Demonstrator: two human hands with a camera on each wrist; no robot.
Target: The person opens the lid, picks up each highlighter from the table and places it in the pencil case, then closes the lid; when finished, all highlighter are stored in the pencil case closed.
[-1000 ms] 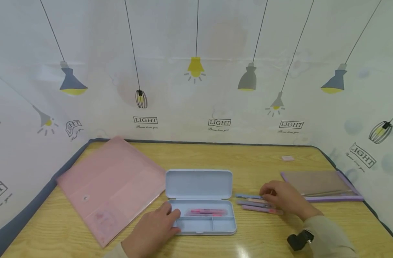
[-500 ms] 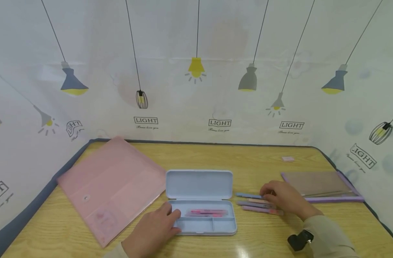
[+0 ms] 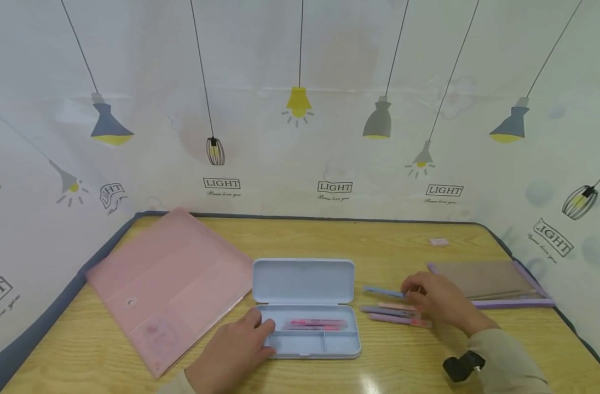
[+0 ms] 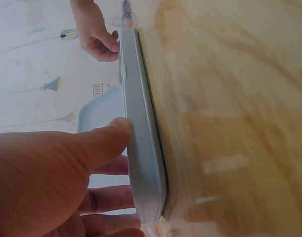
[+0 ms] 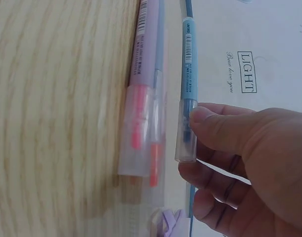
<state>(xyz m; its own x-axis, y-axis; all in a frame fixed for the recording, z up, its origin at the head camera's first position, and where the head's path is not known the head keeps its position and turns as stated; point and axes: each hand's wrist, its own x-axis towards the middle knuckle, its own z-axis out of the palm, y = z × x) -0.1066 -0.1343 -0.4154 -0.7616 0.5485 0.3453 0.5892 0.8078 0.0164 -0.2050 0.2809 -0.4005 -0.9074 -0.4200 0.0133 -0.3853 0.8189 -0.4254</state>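
My right hand (image 3: 438, 300) pinches a blue highlighter (image 5: 189, 64) by its clear cap between thumb and fingers. It is raised a little off the other pens, its far end pointing left. Beside it lie a purple highlighter (image 5: 143, 54) and a few more pens (image 3: 386, 310) in a row. An open light-blue pencil case (image 3: 304, 282) stands in the middle, lid tipped back. Its long compartment holds pink pens (image 3: 315, 324). My left hand (image 3: 236, 345) grips the case's left end, the thumb (image 4: 108, 138) at the front wall and the fingers round the side.
A pink folder (image 3: 177, 273) lies to the left, one edge close to the case. At the right is a purple-edged zip pouch (image 3: 482, 276) with thin sticks inside. A small pink eraser-like block (image 3: 439, 242) sits farther back. Printed wall sheets border the wooden table (image 3: 329, 235).
My right hand has moved slightly up and right, drawing the blue highlighter away from the other pens. The left hand and pencil case have stayed in place.
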